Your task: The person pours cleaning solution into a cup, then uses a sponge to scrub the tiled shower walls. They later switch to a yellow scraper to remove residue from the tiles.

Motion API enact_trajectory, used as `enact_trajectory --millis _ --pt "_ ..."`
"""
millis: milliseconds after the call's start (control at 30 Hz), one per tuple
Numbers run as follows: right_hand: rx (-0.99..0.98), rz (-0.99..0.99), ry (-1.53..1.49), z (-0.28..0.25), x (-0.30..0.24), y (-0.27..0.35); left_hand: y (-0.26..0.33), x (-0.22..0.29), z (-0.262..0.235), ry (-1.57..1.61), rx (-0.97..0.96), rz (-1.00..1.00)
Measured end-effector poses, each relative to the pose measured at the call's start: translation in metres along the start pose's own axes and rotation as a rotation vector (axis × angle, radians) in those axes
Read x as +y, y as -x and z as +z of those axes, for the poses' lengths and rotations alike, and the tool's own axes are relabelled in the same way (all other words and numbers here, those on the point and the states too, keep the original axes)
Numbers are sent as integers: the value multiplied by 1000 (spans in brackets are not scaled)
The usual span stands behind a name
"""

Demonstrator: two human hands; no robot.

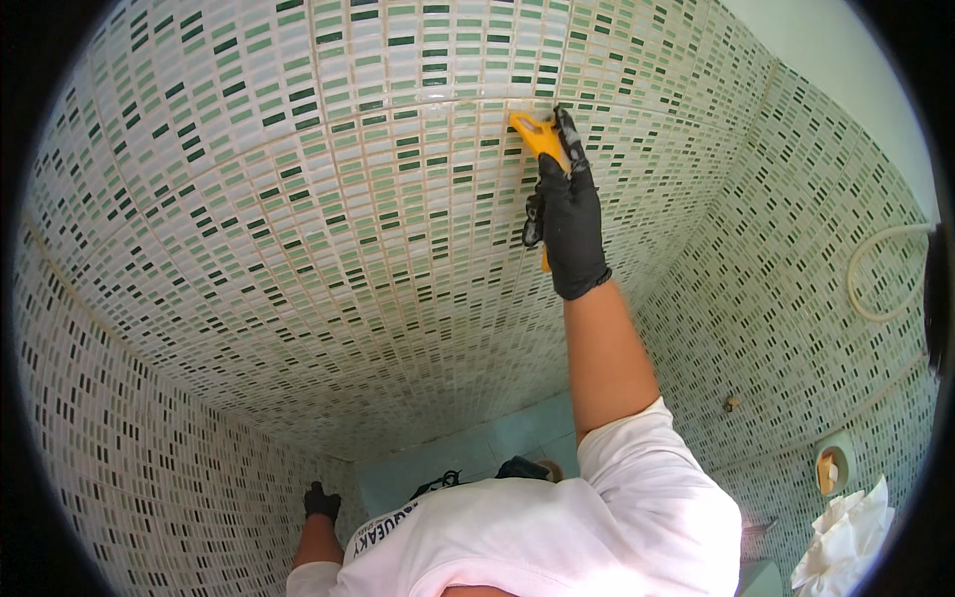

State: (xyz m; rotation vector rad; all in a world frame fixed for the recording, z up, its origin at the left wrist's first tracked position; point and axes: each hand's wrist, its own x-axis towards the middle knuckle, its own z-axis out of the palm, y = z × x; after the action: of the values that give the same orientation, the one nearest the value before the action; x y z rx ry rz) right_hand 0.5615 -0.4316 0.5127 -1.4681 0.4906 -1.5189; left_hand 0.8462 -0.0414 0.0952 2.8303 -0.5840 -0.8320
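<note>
A yellow scraper is pressed with its head against a pale grout line of the mosaic tile wall, high up, apparently so that the edge can bear along the joint. It is gripped by the right hand in a black glove: the fingers are closed round the handle, the index finger laid along the tool's back, and the handle's end shows below the palm. The left hand, also gloved, is held low by the wall; whether its fingers are curled cannot be told. A white hose and crumpled white paper are seen at the right.
</note>
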Motion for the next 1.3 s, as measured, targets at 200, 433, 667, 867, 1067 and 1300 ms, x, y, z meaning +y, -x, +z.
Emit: enact_trajectory --millis 200,433,667,867,1067,1300 --pt "-57 52 -8 -7 -8 0 19 7 -1 42 -70 -29" --pt "-69 87 20 -5 -19 -2 11 7 8 48 33 50" --pt "-137 90 41 -7 -18 0 -7 -4 16 -10 13 100" --pt "-128 64 22 -1 -15 1 -9 5 -2 -26 -33 32" --pt "-105 126 15 3 -23 5 -17 1 -8 71 10 15" --pt "-83 188 -11 4 -25 15 -31 -7 -11 -47 -17 72"
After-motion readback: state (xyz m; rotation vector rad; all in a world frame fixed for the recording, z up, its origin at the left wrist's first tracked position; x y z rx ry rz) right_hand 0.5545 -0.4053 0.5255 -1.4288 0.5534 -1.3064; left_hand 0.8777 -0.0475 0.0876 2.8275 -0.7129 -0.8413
